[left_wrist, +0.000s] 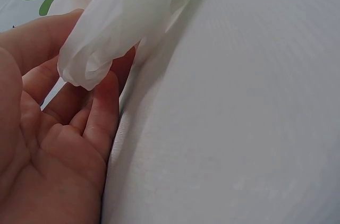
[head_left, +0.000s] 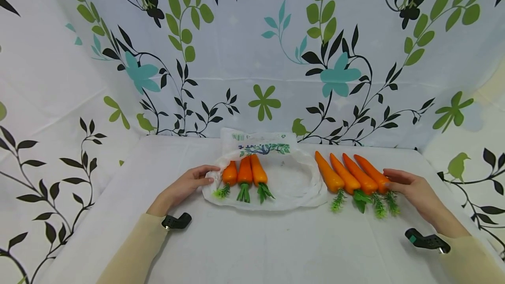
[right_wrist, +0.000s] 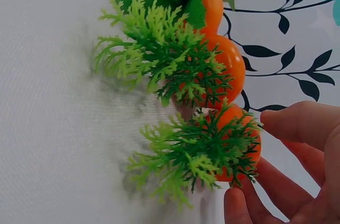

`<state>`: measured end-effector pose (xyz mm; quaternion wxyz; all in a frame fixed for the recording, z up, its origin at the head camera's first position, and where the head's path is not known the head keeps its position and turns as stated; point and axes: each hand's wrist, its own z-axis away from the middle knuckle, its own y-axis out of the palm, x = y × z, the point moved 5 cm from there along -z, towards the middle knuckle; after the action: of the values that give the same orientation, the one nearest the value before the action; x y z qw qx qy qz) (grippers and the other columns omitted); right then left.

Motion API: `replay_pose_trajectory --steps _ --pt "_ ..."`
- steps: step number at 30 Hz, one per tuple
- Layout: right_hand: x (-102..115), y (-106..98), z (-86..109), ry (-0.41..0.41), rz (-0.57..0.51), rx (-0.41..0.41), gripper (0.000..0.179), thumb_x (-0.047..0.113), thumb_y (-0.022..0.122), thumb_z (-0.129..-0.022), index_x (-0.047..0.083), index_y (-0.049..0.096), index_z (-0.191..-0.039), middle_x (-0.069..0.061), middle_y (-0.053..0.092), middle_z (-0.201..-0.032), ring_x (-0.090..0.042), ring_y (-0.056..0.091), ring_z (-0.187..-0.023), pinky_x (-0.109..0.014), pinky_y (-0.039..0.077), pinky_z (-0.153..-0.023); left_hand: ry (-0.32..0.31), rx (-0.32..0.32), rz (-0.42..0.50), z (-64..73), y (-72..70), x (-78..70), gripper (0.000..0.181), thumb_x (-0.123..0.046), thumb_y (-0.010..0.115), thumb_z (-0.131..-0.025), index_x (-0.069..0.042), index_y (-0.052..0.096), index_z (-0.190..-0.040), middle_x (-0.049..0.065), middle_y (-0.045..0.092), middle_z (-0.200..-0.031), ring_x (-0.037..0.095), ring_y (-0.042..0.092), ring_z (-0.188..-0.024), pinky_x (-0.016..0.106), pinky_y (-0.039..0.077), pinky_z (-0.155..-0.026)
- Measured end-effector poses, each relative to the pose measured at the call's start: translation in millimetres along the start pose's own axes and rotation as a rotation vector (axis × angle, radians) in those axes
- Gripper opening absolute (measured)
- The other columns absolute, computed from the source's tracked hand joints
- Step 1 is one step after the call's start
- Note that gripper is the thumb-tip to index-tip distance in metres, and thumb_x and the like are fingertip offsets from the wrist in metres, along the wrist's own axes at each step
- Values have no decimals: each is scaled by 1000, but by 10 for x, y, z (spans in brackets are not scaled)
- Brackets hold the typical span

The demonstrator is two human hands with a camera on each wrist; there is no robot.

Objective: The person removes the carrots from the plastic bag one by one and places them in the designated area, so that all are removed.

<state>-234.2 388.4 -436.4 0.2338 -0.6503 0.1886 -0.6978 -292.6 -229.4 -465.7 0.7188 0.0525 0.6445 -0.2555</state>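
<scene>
A white plastic bag (head_left: 293, 183) lies on the table, its mouth spread toward me. Three orange toy carrots (head_left: 245, 170) with green tops rest in its left half. At the bag's left edge is my left hand (head_left: 189, 183); in the left wrist view its fingers and thumb hold the rolled rim (left_wrist: 117, 27). Several more carrots lie slanted side by side right of the bag. My right hand (head_left: 414, 192) holds the rightmost carrot (head_left: 368, 170) near its leafy end. The right wrist view shows thumb and fingers around that carrot's thick end (right_wrist: 254, 147), partly hidden by feathery greens (right_wrist: 180, 155).
A white cloth covers the table (head_left: 268, 249). Behind it hangs a white curtain (head_left: 236, 69) printed with leaves, flowers and birds. The leftmost loose carrot (head_left: 329, 174) lies right at the bag's right edge.
</scene>
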Motion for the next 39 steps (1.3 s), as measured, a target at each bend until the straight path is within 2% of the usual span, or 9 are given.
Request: replay_pose_trajectory --steps 8,12,17,21,25,28,32,34,39 --pt "105 -29 58 3 -17 -10 62 37 59 -101 -2 42 -147 -31 40 -147 6 43 -105 -71 29 -100 0 -5 -9 3 2 0 45 -30 68 -95 -18 58 -138 9 42 -151 30 38 -132 53 24 -115" --pt "187 -6 85 -9 11 -37 59 35 57 -102 -2 44 -146 -30 44 -144 8 45 -101 -68 34 -100 4 0 -8 -1 0 1 45 -30 68 -95 -18 58 -138 9 41 -152 30 38 -132 53 24 -115" --pt "344 50 110 -46 74 -73 52 31 54 -104 0 47 -145 -28 49 -141 9 47 -100 -56 43 -95 3 1 -6 5 5 -1 45 -29 67 -96 -18 58 -138 9 41 -152 30 38 -134 53 24 -115" --pt "488 129 130 -73 61 -57 51 29 53 -104 0 47 -145 -26 49 -143 1 46 -109 -34 46 -93 3 -4 1 10 5 -12 44 -28 67 -96 -17 58 -138 8 41 -152 30 37 -135 52 23 -115" --pt "622 228 160 -79 31 -40 50 28 55 -103 0 48 -144 -25 49 -143 -3 49 -111 -13 45 -82 5 -4 -4 16 6 -30 43 -27 66 -97 -17 58 -138 8 42 -152 31 37 -134 53 23 -115" --pt "724 317 176 -82 12 -28 48 27 56 -103 0 51 -142 -24 48 -144 -17 51 -118 -11 45 -82 5 -6 -9 17 5 -32 43 -27 66 -97 -18 58 -138 8 42 -152 31 37 -134 52 24 -115" --pt "847 452 173 -86 -21 6 46 24 57 -102 -1 52 -141 -24 44 -147 -40 41 -131 -9 43 -83 4 -5 -9 16 4 -23 44 -29 67 -96 -18 58 -138 8 42 -152 30 38 -134 52 25 -115" --pt "897 518 161 -91 -35 23 46 23 60 -101 0 53 -140 -24 43 -148 -43 38 -133 -9 43 -83 5 -2 -11 18 5 -18 45 -29 67 -96 -18 57 -138 9 41 -152 30 38 -134 52 25 -115" --pt "1012 659 124 -126 -8 38 41 19 62 -99 3 58 -137 -21 54 -139 -40 44 -129 -17 47 -86 3 -2 -11 24 10 -20 46 -31 67 -96 -18 57 -139 9 41 -152 30 38 -134 53 24 -115"
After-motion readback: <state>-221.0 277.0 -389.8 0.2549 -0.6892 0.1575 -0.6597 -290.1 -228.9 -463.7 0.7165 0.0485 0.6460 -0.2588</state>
